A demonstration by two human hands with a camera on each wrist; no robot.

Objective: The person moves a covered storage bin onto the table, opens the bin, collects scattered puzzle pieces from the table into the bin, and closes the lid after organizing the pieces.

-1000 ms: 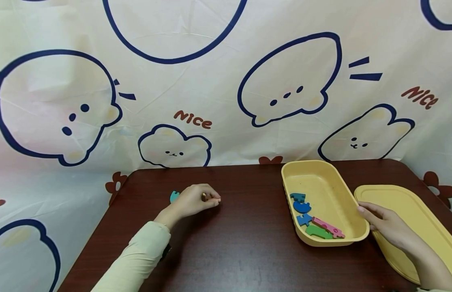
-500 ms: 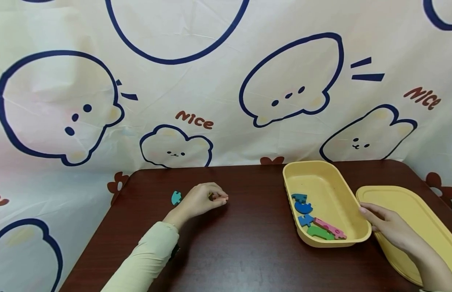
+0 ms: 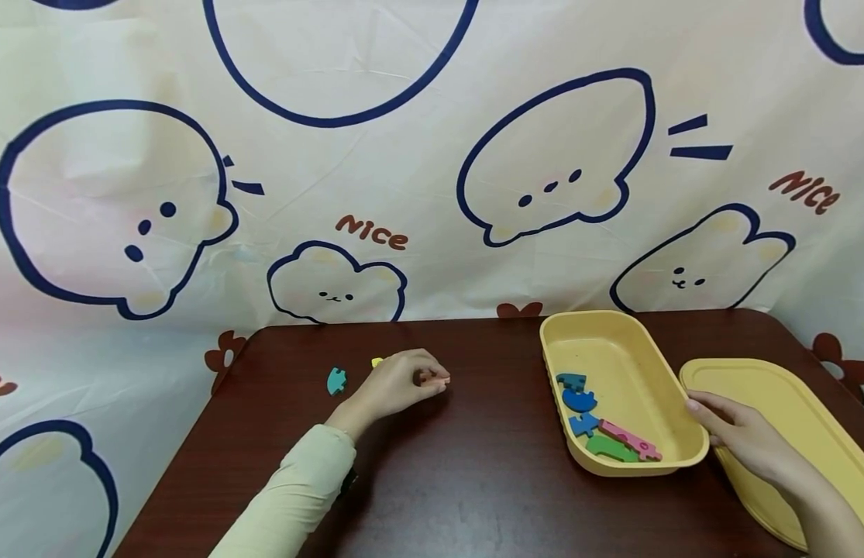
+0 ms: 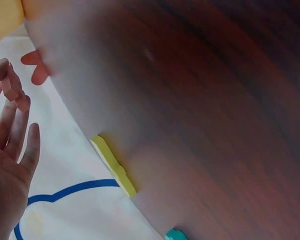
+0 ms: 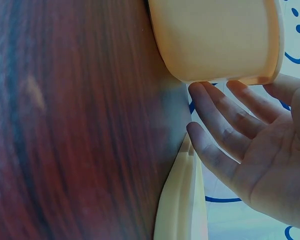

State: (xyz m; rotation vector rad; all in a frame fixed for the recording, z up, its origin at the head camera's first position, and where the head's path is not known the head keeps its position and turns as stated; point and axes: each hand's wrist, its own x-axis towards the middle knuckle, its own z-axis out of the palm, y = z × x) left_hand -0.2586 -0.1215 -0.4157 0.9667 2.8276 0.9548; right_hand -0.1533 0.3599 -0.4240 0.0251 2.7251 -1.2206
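Note:
My left hand (image 3: 404, 380) is raised over the table's left half, pinching a small salmon-pink puzzle piece (image 4: 11, 89) between thumb and fingers. Behind that hand a yellow puzzle piece (image 4: 114, 167) lies on the table, mostly hidden in the head view. Farther left is a turquoise puzzle piece (image 3: 337, 380). On the right, my right hand (image 3: 741, 434) holds the side of a yellow plastic box (image 3: 634, 364), thumb at the rim and fingertips against the outer wall. Inside it, along the left and near end, lie blue puzzle pieces (image 3: 580, 401), a pink one (image 3: 630, 439) and a green one (image 3: 611, 447).
A flat yellow lid (image 3: 773, 395) lies right of the box, partly under my right forearm. The dark brown table (image 3: 473, 480) ends at a white printed curtain (image 3: 432, 178) behind it.
My left hand has moved right, away from the turquoise piece, still pinching its piece. The turquoise piece and part of the yellow one have come into sight. The right hand stays at the box.

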